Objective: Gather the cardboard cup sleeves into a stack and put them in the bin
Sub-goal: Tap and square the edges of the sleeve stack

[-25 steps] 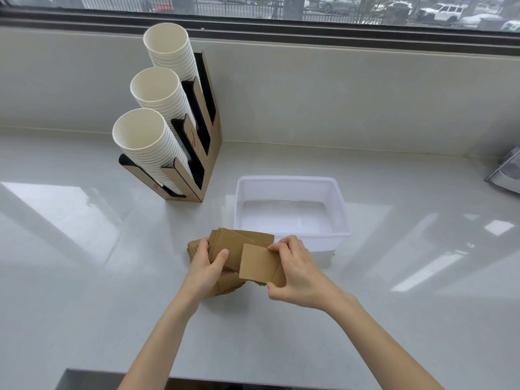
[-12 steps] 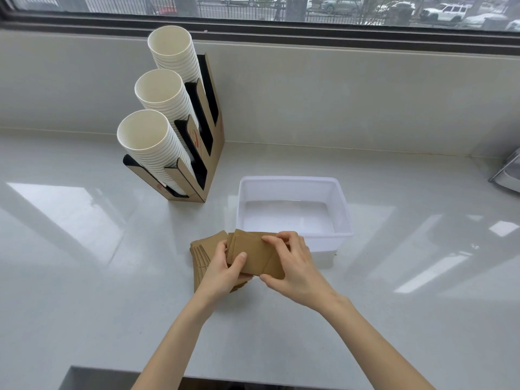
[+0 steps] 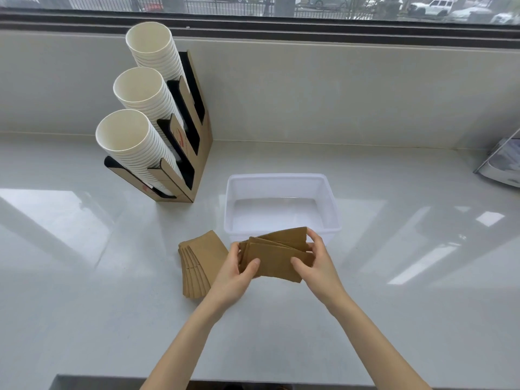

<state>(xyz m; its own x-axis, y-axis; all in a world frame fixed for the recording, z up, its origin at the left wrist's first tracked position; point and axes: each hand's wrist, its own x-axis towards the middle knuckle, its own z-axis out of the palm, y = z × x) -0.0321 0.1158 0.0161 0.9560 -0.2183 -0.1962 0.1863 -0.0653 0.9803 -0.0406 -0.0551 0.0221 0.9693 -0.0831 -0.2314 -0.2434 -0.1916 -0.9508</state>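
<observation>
Two hands, head view: left hand (image 3: 235, 273) and right hand (image 3: 316, 263) clamp opposite ends of a fanned bundle of flat brown cardboard cup sleeves (image 3: 274, 256), likely squaring it. More brown sleeves (image 3: 201, 266) lie on the white surface (image 3: 84, 277), just left; empty translucent plastic bin (image 3: 281, 181) just beyond.

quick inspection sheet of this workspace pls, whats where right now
surface: glossy white counter, window reflections
job's things: fanned sleeves held by both hands at the near rim of the bin, which is empty; second sleeve pile flat on the counter, left of the hands
clutter: cup holder with three stacks of white cups, back left; unclear object at right edge
grippers: left hand and right hand grip the held sleeves
cables: nothing seen
surroundings: window, parked cars outside
</observation>
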